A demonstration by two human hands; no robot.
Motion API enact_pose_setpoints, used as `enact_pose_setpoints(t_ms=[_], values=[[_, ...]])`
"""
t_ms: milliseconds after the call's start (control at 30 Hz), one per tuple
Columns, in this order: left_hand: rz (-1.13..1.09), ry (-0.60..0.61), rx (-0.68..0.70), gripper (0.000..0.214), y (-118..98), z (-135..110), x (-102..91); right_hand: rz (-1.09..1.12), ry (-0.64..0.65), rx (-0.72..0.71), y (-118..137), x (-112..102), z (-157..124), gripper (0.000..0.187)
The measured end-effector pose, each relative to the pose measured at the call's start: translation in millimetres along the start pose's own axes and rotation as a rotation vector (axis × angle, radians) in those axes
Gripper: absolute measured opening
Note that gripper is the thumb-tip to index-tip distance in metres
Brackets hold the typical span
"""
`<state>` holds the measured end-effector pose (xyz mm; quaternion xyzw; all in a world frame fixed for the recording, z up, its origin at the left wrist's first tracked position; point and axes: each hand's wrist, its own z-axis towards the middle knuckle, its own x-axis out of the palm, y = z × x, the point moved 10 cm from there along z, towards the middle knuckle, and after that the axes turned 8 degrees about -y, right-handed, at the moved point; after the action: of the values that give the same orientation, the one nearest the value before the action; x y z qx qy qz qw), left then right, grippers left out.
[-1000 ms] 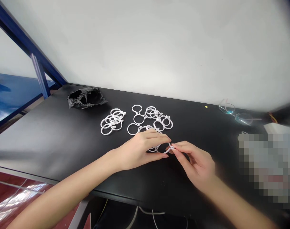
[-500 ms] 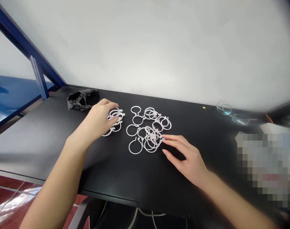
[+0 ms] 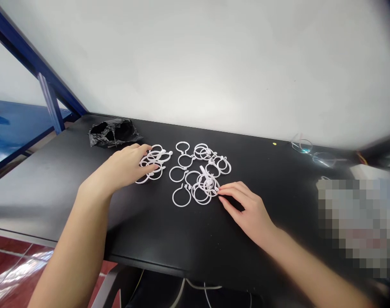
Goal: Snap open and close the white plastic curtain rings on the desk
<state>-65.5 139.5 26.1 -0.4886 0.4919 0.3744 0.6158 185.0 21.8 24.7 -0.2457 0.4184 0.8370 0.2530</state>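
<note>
Two groups of thin white plastic rings, each ring with a small clasp at its gap, lie on the black table (image 3: 143,231). My left hand (image 3: 122,167) rests over the left group of rings (image 3: 171,153), thumb and fingers apart, touching some of them. Part of that group is hidden under the hand. At the near right edge of the larger group (image 3: 182,205), my right hand (image 3: 249,209) pinches one white ring (image 3: 216,188) between thumb and fingertips. That ring is tilted up slightly over the overlapping rings there.
A crumpled black plastic bag (image 3: 114,132) stands open behind my left hand. Clear glasses (image 3: 302,146) lie at the back right, near a small yellow-green speck (image 3: 274,144). A blurred-out pale item (image 3: 358,222) is on the right. The white wall (image 3: 195,64) rises behind the table.
My left hand has shifted slightly left and lower, with the left rings spread a little. My right thumb has closed against the fingers on a ring, which has tilted up.
</note>
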Motion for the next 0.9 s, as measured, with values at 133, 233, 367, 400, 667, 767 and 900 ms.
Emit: enact_pose_setpoints(t_ms=[133, 233, 367, 400, 667, 767, 900], values=[[-0.01, -0.081, 0.036, 0.06, -7.0, 0.7, -7.2, -0.003, -0.027, 0.005, 0.8, -5.7, 2.6, 0.017], [-0.06, -0.092, 0.134, 0.061, -24.9, -0.6, -1.8, -0.017, -0.068, -0.006, 4.5, -10.2, 4.6, 0.017], [-0.066, 0.023, 0.21, 0.057, -34.3, -3.2, 22.1, -0.022, -0.087, -0.021, 7.1, -7.1, 5.7, 0.018], [-0.066, 0.038, 0.205, 0.054, -32.0, -3.1, 25.7, -0.019, -0.087, -0.024, 7.0, -5.4, 6.2, 0.018], [-0.037, 0.082, 0.127, 0.037, -10.8, -1.2, 22.7, 0.112, -0.205, 0.087, -7.5, -19.7, 8.6, 0.016], [0.034, 0.134, 0.059, 0.038, -1.6, -3.4, 20.9, 0.229, -0.297, 0.189, -18.8, -32.0, 3.5, 0.018], [0.117, 0.144, -0.017, 0.035, 8.8, -7.1, 12.5, 0.322, -0.416, 0.204, -19.7, -45.7, 0.4, 0.019]])
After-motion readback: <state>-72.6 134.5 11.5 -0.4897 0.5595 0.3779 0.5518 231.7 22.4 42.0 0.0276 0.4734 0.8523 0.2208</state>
